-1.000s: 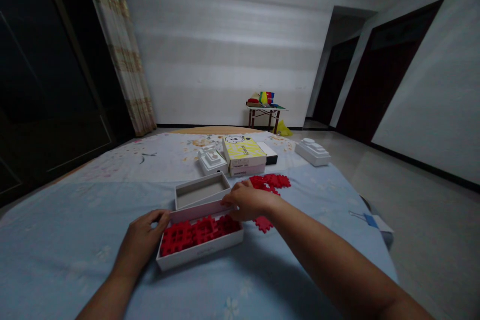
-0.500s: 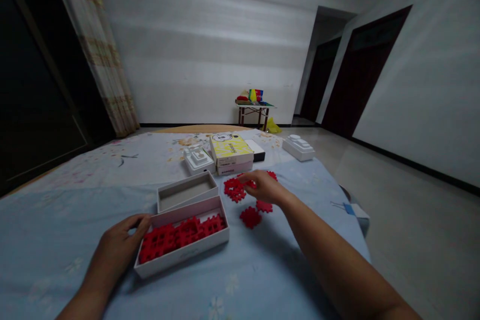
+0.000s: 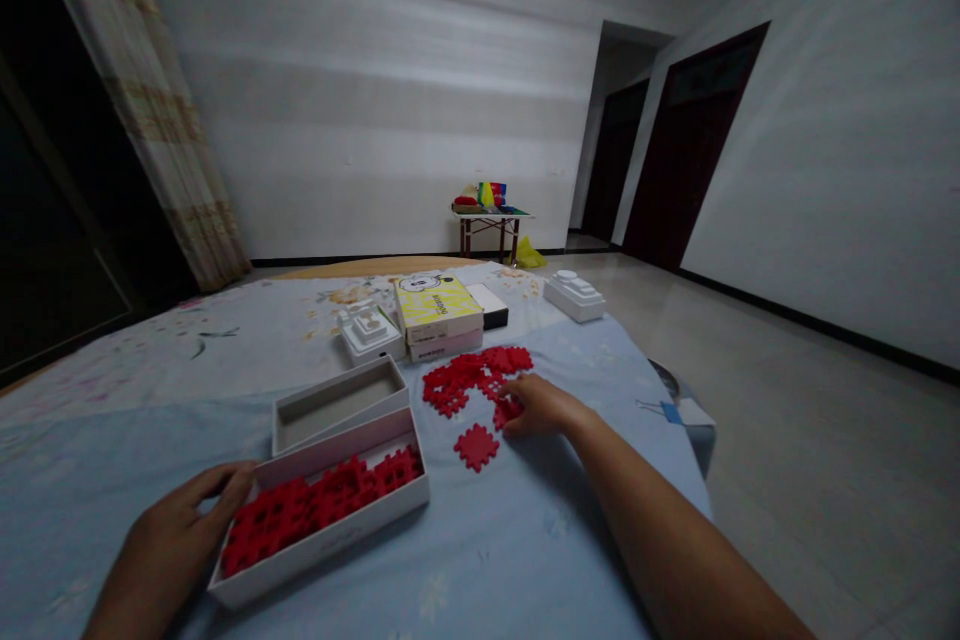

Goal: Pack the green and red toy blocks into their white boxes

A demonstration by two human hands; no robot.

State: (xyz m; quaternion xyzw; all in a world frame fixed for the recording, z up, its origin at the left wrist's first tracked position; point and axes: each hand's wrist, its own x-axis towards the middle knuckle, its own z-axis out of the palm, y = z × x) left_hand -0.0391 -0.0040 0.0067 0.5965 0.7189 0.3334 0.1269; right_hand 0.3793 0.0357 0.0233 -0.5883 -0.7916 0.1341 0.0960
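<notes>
Two red groups: loose interlocking foam tiles (image 3: 465, 378) lie on the bedspread (image 3: 525, 540), ahead and left of the right hand (image 3: 544, 407), its fingertips (image 3: 519, 397) resting on the nearest tile, pinch unclear. Left hand (image 3: 176, 530), fingers spread, sits against the white box (image 3: 322, 545), packed tiles (image 3: 315, 505) inside.

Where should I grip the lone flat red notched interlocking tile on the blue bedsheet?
Pinch the red tile across two opposite notched edges, from above on its right, with your right hand. It lies flat, apart from the red pile, and the notches give fingertips purchase.
</notes>
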